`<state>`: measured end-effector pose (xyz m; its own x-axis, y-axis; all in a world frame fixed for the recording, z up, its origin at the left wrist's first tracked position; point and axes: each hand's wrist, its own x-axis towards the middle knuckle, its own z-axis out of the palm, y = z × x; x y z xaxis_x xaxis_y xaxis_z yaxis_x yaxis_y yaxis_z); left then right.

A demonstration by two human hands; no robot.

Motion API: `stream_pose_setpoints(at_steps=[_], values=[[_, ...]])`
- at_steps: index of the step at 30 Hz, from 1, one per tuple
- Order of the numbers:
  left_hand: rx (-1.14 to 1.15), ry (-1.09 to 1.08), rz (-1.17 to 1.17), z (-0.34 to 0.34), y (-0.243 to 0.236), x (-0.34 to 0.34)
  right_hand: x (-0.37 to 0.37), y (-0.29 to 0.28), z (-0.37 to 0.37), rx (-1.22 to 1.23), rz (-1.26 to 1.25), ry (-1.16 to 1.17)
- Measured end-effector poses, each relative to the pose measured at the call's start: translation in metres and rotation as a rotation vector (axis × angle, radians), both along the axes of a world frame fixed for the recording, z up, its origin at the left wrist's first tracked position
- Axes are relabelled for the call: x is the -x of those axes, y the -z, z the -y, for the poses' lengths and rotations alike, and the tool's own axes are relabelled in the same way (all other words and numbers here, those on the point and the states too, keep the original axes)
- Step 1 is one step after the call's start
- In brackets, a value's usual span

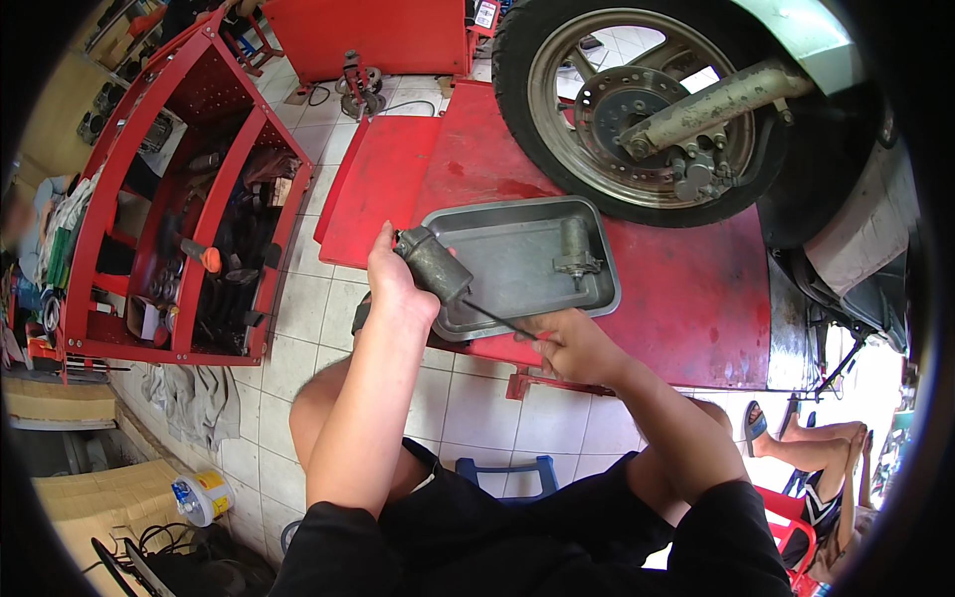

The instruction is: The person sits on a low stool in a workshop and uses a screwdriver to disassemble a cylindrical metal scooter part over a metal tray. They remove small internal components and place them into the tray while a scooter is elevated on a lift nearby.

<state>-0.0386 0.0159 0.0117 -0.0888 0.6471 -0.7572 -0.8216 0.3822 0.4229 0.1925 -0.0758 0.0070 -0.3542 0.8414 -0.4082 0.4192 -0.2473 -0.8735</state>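
Red platform, tool partly behind right fingers

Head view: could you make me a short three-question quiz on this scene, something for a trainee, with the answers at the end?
1. True or false: a metal cylinder is in the grey tray.
2. Multiple choice: what does the right hand hold?
A) a brush
B) a thin dark rod
C) a cloth
3. Fill the gap: the left hand holds a second metal ____.

Key:
1. True.
2. B.
3. Cylinder: the second cylinder is in the left hand.
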Motion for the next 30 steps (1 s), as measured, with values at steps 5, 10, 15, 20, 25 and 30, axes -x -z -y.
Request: stream_pose_setpoints(at_steps=[5,10,15,20,25,30], values=[[-0.004,-0.007,-0.005,0.000,0.002,0.001,-0.004,0.008,-0.015,-0.343,0.237,-0.060],[-0.027,0.006,0.008,0.003,-0.009,-0.006,-0.009,0.020,-0.024,-0.418,0.264,-0.148],[-0.016,0.019,0.016,0.005,-0.010,-0.004,-0.013,0.011,-0.023,-0.314,0.208,-0.250],[-0.022,0.009,0.017,0.005,-0.008,-0.002,-0.021,0.000,-0.026,-0.068,0.114,-0.275],[-0.017,0.006,0.013,0.004,-0.011,-0.004,-0.024,-0.001,-0.028,-0.117,0.128,-0.161],[-0.020,-0.008,0.004,0.002,-0.010,-0.004,-0.014,0.007,-0.029,-0.234,0.172,-0.170]])
